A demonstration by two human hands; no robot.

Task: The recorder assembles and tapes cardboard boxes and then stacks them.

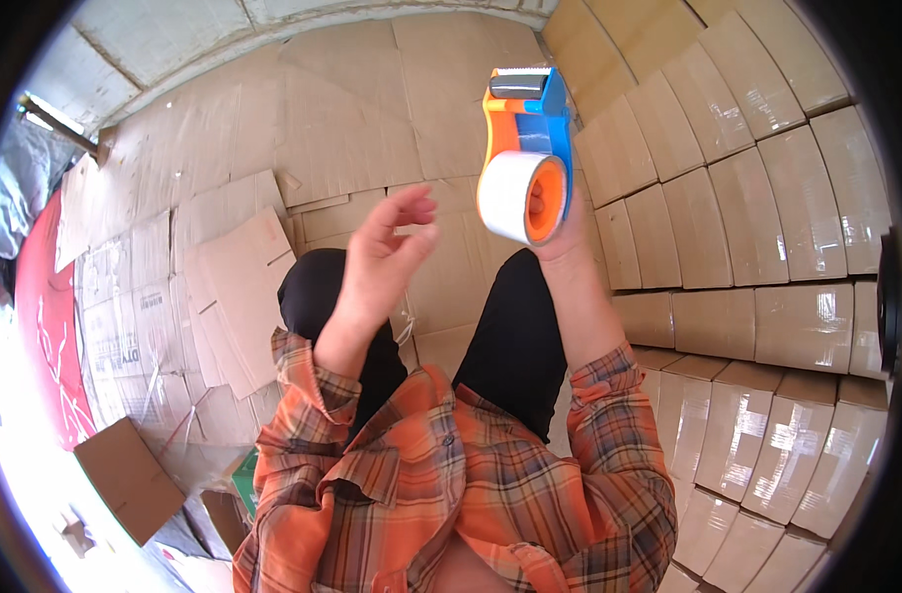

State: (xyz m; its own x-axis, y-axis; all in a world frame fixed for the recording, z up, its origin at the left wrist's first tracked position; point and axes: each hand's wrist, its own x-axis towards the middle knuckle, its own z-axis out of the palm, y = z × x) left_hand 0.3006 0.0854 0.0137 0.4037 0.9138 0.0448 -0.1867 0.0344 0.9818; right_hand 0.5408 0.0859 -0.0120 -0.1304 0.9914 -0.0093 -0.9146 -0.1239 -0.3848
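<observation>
Flattened cardboard (pixel 352 119) covering floor, stacked taped boxes (pixel 767 326) right, bright daylight left

floor (pixel 352 109) | covered with flattened cardboard sheets (pixel 229 287) | taped cartons (pixel 767 326) stacked right

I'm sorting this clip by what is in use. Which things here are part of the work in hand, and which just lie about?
In use:
- tape dispenser, held up in the right hand
- left hand, raised beside it, empty

Lying about:
- flattened cardboard sheets
- stacked taped boxes
- loose cardboard piece
</observation>
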